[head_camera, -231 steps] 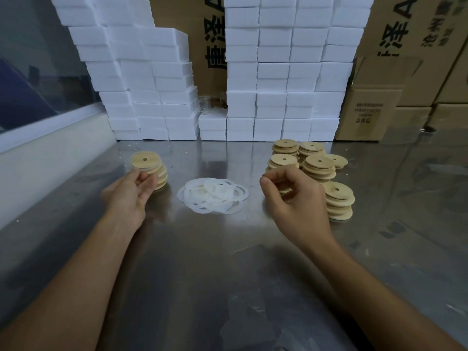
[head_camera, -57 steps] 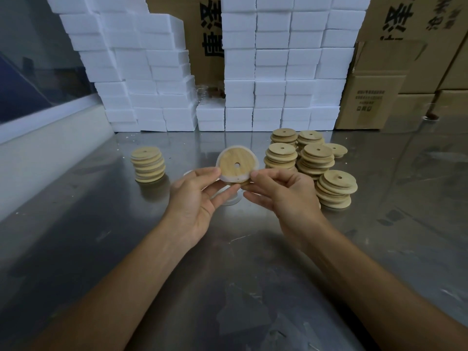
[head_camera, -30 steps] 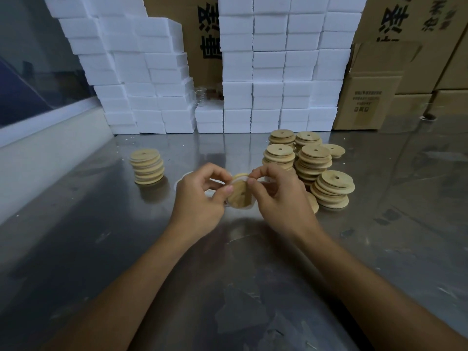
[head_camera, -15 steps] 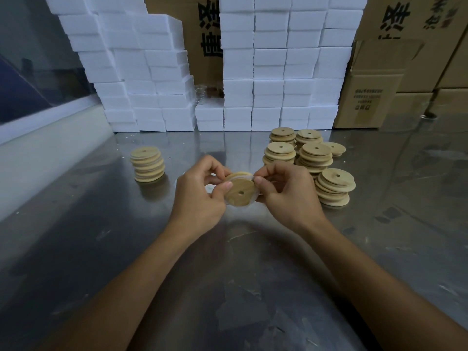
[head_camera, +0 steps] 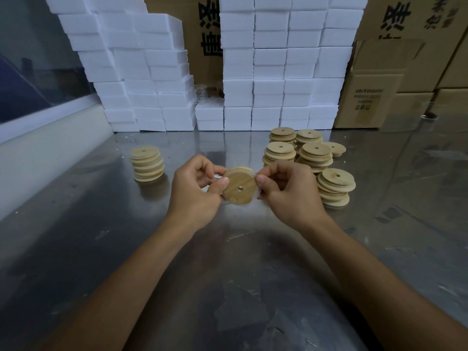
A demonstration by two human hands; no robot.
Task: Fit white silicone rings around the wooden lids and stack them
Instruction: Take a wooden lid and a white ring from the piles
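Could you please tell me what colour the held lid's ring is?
White, translucent silicone ring around the round wooden lid; head view.

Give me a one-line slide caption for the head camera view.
Both hands, left and right, press a white silicone ring around a round wooden lid above a steel table.

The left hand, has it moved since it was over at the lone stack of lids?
Yes. The left hand has come right, away from the lone stack and toward the middle, where it shares the wooden lid with the right hand.
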